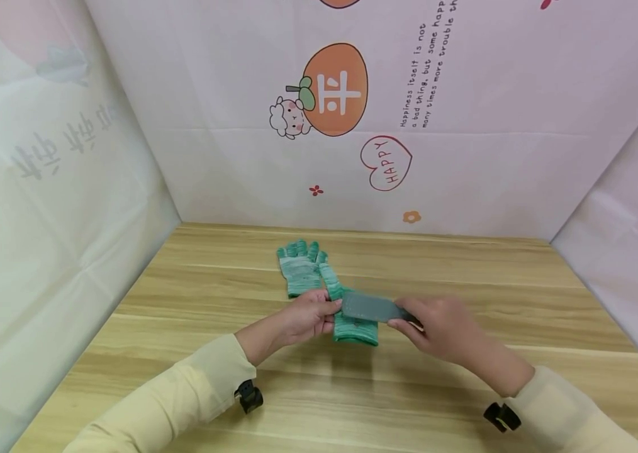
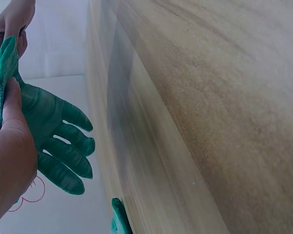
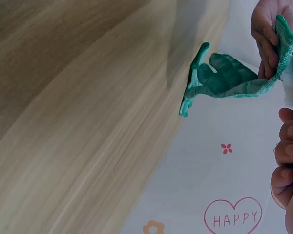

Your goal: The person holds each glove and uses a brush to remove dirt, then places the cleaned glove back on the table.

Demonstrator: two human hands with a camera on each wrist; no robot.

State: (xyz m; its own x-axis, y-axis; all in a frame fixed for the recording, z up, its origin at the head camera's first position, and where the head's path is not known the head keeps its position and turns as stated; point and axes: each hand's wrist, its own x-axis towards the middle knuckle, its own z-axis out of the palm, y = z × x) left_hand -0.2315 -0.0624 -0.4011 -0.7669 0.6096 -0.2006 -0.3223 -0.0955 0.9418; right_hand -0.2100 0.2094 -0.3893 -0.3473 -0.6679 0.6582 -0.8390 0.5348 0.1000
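Observation:
My left hand (image 1: 309,316) pinches a green-and-white knit glove (image 1: 355,331) by its side near the cuff, holding it above the table. In the left wrist view the thumb lies on the cuff and the green fingers of the glove (image 2: 63,139) hang down. My right hand (image 1: 446,327) grips the dark handle end of a grey flat paddle-like tool (image 1: 372,308), whose head lies across the glove's upper face. Whether the tool presses on the knit cannot be told. A second matching glove (image 1: 301,270) lies flat behind my left hand.
The wood-grain table (image 1: 228,283) stretches to both sides. White printed sheets (image 1: 228,170) hang behind it and along the left and right. Black wrist devices (image 1: 248,396) sit at both sleeves.

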